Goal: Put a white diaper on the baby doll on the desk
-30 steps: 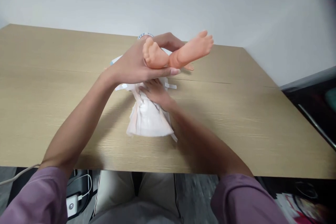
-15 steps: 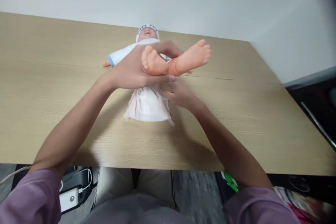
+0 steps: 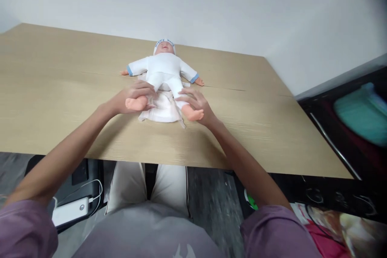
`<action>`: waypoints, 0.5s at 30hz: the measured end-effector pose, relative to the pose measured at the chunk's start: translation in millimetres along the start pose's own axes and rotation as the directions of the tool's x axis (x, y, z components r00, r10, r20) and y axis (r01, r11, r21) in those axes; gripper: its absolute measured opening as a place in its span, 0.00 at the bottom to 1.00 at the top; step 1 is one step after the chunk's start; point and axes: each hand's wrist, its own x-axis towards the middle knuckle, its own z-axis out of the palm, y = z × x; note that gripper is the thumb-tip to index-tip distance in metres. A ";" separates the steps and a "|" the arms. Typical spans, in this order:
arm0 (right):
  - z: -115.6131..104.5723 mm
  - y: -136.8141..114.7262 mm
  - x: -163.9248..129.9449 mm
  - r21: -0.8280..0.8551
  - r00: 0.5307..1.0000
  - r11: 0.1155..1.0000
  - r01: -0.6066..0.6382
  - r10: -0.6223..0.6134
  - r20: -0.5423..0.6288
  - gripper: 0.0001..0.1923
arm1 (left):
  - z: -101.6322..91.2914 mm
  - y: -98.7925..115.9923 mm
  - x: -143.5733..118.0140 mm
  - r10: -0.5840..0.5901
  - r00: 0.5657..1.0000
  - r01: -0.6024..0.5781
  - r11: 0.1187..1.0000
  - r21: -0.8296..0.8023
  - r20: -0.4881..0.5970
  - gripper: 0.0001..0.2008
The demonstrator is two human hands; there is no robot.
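A baby doll [image 3: 165, 63] in a white suit with blue cuffs and a printed white cap lies on its back, head toward the wall, arms spread. Under its hips and between its parted legs an unfolded white diaper [image 3: 163, 113] lies flat, its front end toward me. My left hand [image 3: 131, 93] is curled round the doll's lower leg on the left, just above the bare foot. On the other side, my right hand [image 3: 203, 104] grips the other lower leg, fingers over the white trouser leg and thumb side hidden.
The doll rests on a wooden table [image 3: 90, 121] against a pale wall. Below the front edge, at left, a white power bank [image 3: 71, 211] with a cable lies on a black surface. A teal item [image 3: 364, 113] stands beyond the table's right edge.
The doll's legs, held raised and together by my left hand before, are now lowered and spread apart. My right hand has moved from near the diaper to the right leg. The view has shifted slightly.
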 end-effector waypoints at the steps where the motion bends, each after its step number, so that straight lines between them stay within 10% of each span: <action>1: 0.4 3.0 -5.2 -0.044 0.999 0.999 0.000 0.002 0.040 0.24 | 0.1 -7.4 -10.8 -0.004 0.999 0.004 1.000 0.004 0.039 0.16; 9: 7.0 7.5 -15.3 -0.095 0.987 0.995 0.026 -0.010 0.161 0.24 | 13.8 -37.8 -44.9 -0.041 0.974 0.023 0.996 0.083 0.224 0.32; 15: -13.2 0.0 -15.4 0.003 0.973 0.999 -0.036 0.034 0.230 0.30 | 11.5 -24.7 -35.5 -0.059 0.954 0.047 0.998 0.048 0.293 0.23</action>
